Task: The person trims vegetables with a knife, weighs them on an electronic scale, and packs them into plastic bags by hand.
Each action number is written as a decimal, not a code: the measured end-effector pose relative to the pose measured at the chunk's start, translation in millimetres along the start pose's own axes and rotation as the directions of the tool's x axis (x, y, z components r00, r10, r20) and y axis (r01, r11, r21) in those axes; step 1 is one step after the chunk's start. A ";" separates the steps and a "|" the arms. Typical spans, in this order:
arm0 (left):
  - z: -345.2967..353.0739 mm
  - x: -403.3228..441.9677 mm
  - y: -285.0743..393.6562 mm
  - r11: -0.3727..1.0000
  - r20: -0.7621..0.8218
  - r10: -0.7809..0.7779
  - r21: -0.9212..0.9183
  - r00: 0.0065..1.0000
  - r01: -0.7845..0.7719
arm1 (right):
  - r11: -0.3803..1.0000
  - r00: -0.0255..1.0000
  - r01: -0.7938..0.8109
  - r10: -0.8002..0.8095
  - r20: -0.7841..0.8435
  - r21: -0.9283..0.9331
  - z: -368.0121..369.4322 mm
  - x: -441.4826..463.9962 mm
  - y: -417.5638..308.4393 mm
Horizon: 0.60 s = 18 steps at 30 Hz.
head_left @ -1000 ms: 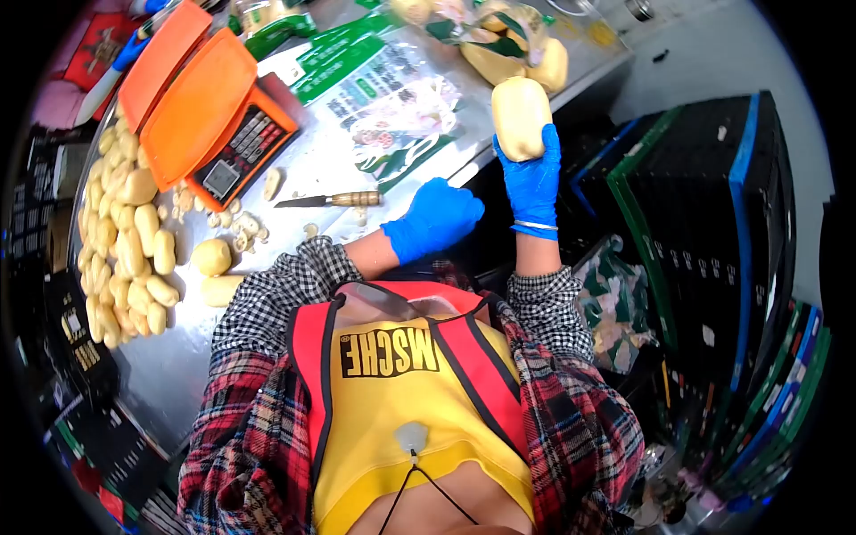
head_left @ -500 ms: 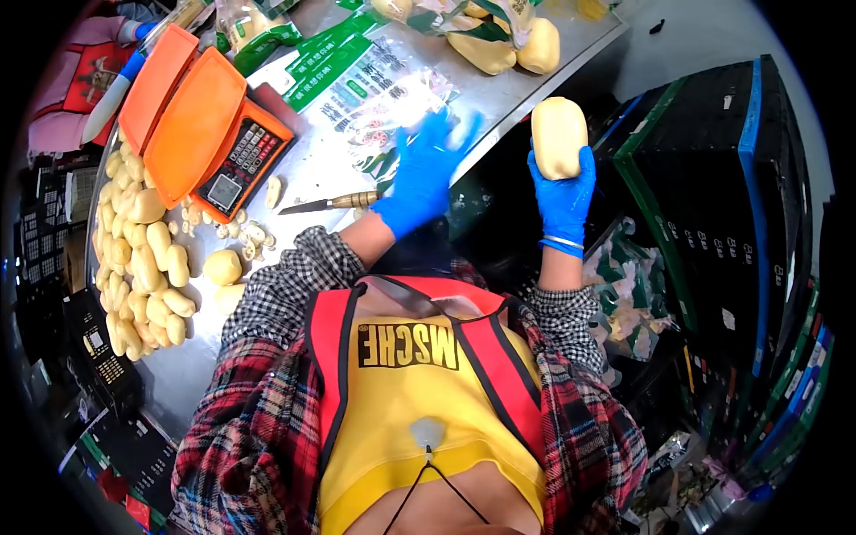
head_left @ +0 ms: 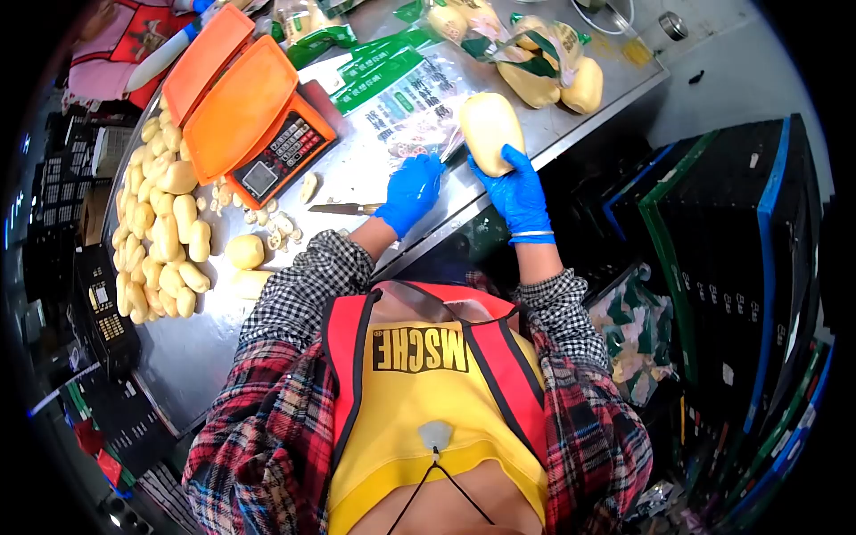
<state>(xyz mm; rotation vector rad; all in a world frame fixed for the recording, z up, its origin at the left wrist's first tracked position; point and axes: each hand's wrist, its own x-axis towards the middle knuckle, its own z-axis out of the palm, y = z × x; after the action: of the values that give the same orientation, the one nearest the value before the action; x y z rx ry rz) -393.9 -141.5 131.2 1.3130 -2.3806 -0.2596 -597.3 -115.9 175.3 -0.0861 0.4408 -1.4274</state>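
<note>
My right hand (head_left: 515, 198), in a blue glove, grips the lower end of a thick, pale lotus root segment (head_left: 492, 132). The root is held upright over the printed plastic bag (head_left: 412, 107), near the table's edge. My left hand (head_left: 413, 193), also gloved in blue, has its fingers closed at the near edge of that bag. Just left of this hand lies a knife (head_left: 337, 209), its handle partly hidden by the glove. Small cut ends (head_left: 282, 227) are scattered beside the blade.
An orange scale (head_left: 245, 111) stands on the metal table (head_left: 192, 374). Left of it is a pile of lotus root pieces (head_left: 160, 236). Filled bags (head_left: 535, 53) sit at the back. Black crates (head_left: 713, 214) are stacked on the right. Another person's sleeve (head_left: 160, 61) shows upper left.
My right hand has brought the lotus root left, over the bag. My left hand, blurred with spread fingers before, is now closed at the bag's edge. The view has shifted slightly.
</note>
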 end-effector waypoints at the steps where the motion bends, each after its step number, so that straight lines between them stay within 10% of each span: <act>1: -7.2 2.7 -0.9 0.999 0.005 -0.005 -0.049 1.000 0.005 | 1.000 0.999 -0.007 0.008 0.053 -0.015 10.1 2.6 4.6; 5: -36.8 35.5 -0.8 0.940 0.278 -0.281 -0.114 0.918 0.322 | 0.994 0.987 -0.017 0.035 0.157 -0.112 26.7 14.3 26.7; 10: -64.1 51.4 -19.2 0.550 0.439 -0.417 -0.575 0.796 0.605 | 0.939 0.992 0.067 -0.026 0.125 -0.336 35.0 3.0 31.4; 13: -66.3 55.3 -30.1 0.389 0.321 -0.332 -0.810 0.887 0.439 | 0.860 0.992 0.121 -0.090 0.086 -0.496 18.1 -7.2 31.7; 18: -65.5 54.6 -17.4 0.718 0.228 -0.383 -0.536 0.895 0.444 | 0.901 0.996 0.070 -0.086 -0.019 -0.428 11.1 -23.7 23.5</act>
<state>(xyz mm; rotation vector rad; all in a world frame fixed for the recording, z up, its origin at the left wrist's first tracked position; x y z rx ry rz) -378.0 -194.7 198.2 1.5114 -1.7993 -1.1144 -573.3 -91.6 183.8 -0.4374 0.7858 -1.3912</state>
